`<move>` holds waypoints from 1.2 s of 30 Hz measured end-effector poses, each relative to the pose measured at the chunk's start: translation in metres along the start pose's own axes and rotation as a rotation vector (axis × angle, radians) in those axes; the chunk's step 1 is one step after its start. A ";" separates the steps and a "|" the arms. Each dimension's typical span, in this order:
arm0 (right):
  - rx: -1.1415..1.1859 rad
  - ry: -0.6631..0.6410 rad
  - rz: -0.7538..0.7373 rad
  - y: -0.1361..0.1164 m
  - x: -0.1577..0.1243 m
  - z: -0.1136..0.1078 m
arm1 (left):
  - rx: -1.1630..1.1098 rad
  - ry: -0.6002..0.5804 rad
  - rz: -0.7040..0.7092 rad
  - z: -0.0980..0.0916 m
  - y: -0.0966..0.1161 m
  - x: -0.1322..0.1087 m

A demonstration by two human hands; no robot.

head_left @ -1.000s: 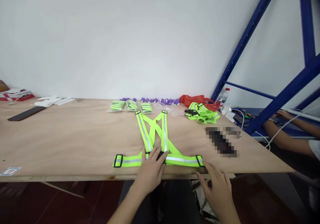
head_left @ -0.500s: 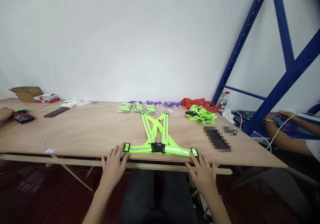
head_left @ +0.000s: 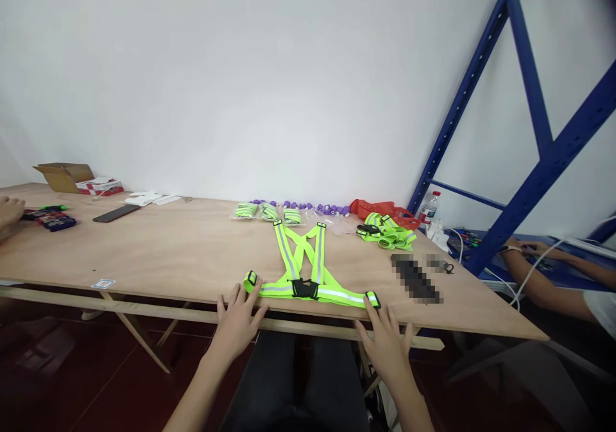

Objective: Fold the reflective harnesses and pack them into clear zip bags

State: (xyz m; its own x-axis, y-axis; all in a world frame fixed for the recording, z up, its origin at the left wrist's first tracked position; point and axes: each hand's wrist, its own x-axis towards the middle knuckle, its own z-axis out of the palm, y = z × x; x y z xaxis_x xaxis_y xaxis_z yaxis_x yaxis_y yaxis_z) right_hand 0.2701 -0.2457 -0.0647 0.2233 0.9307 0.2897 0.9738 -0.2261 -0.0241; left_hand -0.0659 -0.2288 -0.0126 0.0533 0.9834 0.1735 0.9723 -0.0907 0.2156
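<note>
A neon yellow reflective vest [head_left: 332, 295] of crossed straps with silver stripes lies spread near the table's front edge. Its black buckle [head_left: 305, 289] sits at the middle of the waist strap. My left hand [head_left: 239, 319] touches the left end of that strap, fingers apart; the strap end with its black slider [head_left: 251, 278] is curled up there. At the right end, the fingertips of my right hand [head_left: 385, 339] rest by another black slider [head_left: 372, 300], fingers spread.
Bagged folded vests [head_left: 268, 212], purple rolls [head_left: 332, 210] and a red bag [head_left: 385, 211] line the wall. A loose vest heap [head_left: 389, 232] lies right, near a bottle [head_left: 430, 207] and blue rack [head_left: 510, 220]. Other people's hands show at left [head_left: 10, 211] and right [head_left: 532, 248].
My left hand has moved right and inward, and the left strap end has gone from flat to curled up. My right hand stays by the right slider. The view has shifted slightly.
</note>
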 end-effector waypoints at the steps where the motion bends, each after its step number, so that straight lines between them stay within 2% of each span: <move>1: -0.008 -0.025 0.000 0.000 0.001 -0.002 | 0.001 -0.010 -0.005 0.000 0.000 0.001; 7: 0.008 -0.178 0.015 0.002 0.007 -0.019 | 0.012 -0.005 -0.010 0.004 -0.002 0.008; 19: 0.127 -0.067 -0.005 0.006 0.012 -0.014 | -0.116 0.092 0.040 0.009 -0.004 0.017; 23: 0.232 0.018 -0.035 0.009 0.018 -0.008 | -0.164 0.124 0.055 0.013 -0.006 0.020; 29: 0.335 0.212 -0.078 0.016 0.017 -0.002 | -0.357 0.265 0.007 0.008 -0.019 0.018; 31: 0.354 0.266 -0.070 0.015 0.017 -0.004 | -0.391 0.251 0.003 0.004 -0.026 0.020; 36: 0.382 0.356 0.081 0.013 0.021 -0.009 | -0.436 0.169 0.086 -0.003 -0.041 0.029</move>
State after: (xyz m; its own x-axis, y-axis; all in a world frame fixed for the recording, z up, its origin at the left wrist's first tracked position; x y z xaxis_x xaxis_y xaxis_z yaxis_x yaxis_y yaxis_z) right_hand 0.2869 -0.2314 -0.0499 0.3351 0.7442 0.5778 0.9151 -0.1111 -0.3877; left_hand -0.1048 -0.1975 -0.0135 0.0558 0.9333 0.3546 0.7780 -0.2633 0.5704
